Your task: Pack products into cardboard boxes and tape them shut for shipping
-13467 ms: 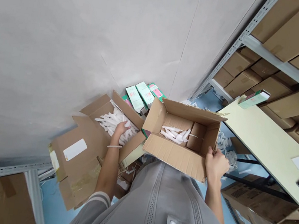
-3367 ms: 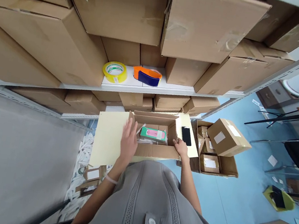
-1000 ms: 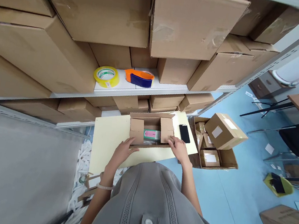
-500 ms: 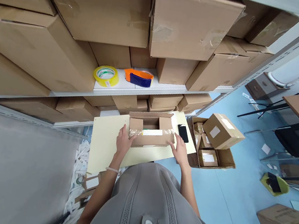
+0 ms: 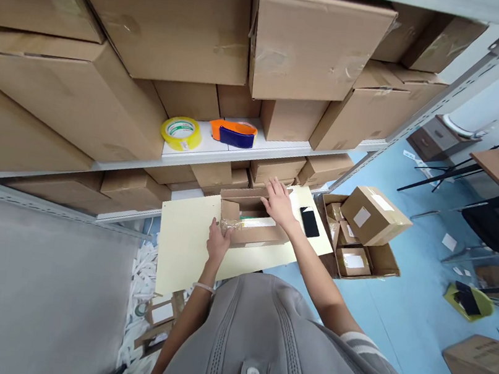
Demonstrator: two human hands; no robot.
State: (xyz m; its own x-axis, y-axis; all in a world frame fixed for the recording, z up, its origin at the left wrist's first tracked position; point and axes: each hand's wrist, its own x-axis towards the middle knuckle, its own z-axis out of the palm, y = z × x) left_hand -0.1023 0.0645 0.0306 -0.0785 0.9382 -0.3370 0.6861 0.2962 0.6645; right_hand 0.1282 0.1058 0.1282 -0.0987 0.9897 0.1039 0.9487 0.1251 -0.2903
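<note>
In front of me an opened cardboard box [image 5: 260, 239] lies on a pale yellow board [image 5: 184, 246]. Inside it a white-labelled item [image 5: 259, 222] shows, with some green beside it and crinkled clear wrap at its left end. My left hand [image 5: 218, 238] rests at the box's near left corner, thumb and fingers apart. My right hand [image 5: 279, 204] reaches over the box's right end, its fingers stretched toward the far flap. To the right of the box a black phone [image 5: 309, 221] lies on the board.
On the shelf ahead sit a yellow tape roll [image 5: 181, 134] and an orange and blue tape dispenser [image 5: 233, 133], among stacked cartons [image 5: 320, 47]. A large carton [image 5: 385, 263] of smaller boxes stands on the floor at right. Paper strips [image 5: 136, 320] lie at lower left.
My right hand has moved from the box's near right corner up and left to its far right side. My left hand stays by the near left corner.
</note>
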